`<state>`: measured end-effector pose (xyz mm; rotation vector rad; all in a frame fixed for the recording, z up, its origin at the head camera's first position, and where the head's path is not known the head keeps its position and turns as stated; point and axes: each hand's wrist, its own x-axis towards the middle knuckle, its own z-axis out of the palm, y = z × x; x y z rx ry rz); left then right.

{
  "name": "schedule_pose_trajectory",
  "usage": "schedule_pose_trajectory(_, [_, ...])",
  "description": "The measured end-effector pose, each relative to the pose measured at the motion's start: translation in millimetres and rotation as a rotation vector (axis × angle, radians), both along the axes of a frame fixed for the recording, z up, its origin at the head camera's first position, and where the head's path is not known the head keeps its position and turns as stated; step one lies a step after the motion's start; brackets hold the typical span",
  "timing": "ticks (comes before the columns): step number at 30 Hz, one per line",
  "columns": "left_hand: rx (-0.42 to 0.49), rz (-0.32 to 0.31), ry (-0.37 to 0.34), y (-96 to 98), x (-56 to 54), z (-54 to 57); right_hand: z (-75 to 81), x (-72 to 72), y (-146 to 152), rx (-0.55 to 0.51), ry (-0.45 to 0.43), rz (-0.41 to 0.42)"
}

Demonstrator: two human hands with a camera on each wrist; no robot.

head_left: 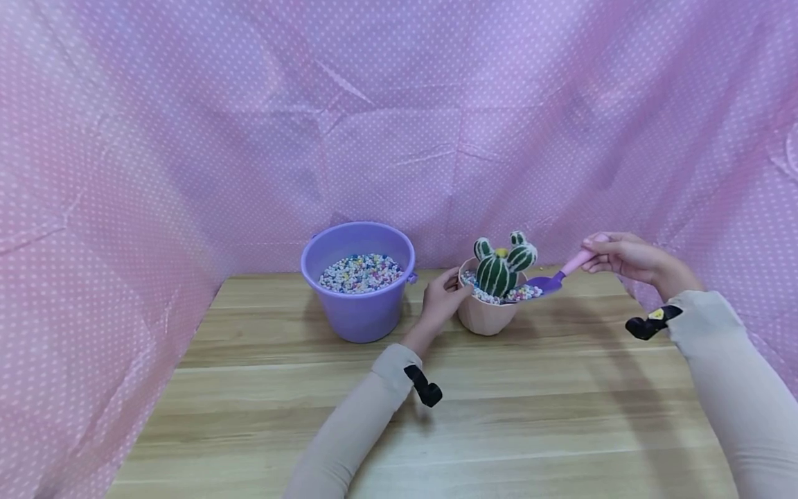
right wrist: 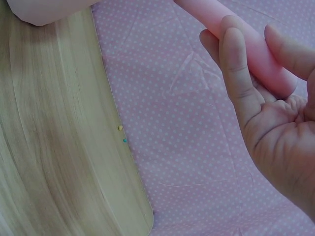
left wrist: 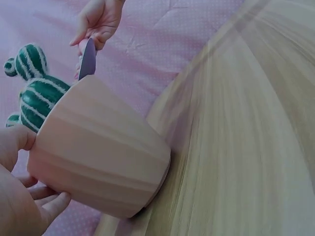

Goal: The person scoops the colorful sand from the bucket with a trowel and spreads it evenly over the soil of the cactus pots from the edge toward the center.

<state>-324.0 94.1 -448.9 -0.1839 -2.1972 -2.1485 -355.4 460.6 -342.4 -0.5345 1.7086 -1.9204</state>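
Observation:
A potted cactus, green with white stripes, stands in a pale pink flower pot among small coloured beads. My left hand holds the pot's left side, thumb at the rim and fingers against the wall. In my right hand is the pink handle of a small trowel; its purple blade tilts over the pot's right rim. Beads lie at the blade's tip. From the left wrist view, the blade shows edge-on behind the pot, and the pot hides its tip.
Left of the pot stands a purple bucket with many coloured beads inside. Two stray beads lie by the edge of the wooden table. A pink dotted cloth hangs behind and at both sides.

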Motion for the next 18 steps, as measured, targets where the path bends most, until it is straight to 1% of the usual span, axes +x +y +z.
schedule_pose_trajectory(4, [-0.006,-0.043,-0.024,-5.3,-3.3,0.6,1.5,0.7,-2,-0.002,0.002,0.005])
schedule_pose_trajectory(7, [0.016,-0.083,-0.053,-8.2,-6.9,1.8,3.8,1.9,-3,0.014,0.011,-0.002])
schedule_pose_trajectory(9, [0.027,-0.107,-0.069,-9.7,-9.8,1.4,4.8,2.5,-4,0.030,0.015,-0.010])
schedule_pose_trajectory(13, [0.016,-0.144,-0.093,-13.0,-14.5,-0.7,4.4,3.1,-4,0.043,0.017,-0.023])
schedule_pose_trajectory(15, [0.016,-0.146,-0.094,-14.0,-14.6,-1.9,3.2,3.0,-4,0.040,0.019,-0.017])
schedule_pose_trajectory(18, [0.014,-0.108,-0.058,-12.1,-11.2,-2.6,1.6,2.6,-2,0.034,0.016,-0.008])
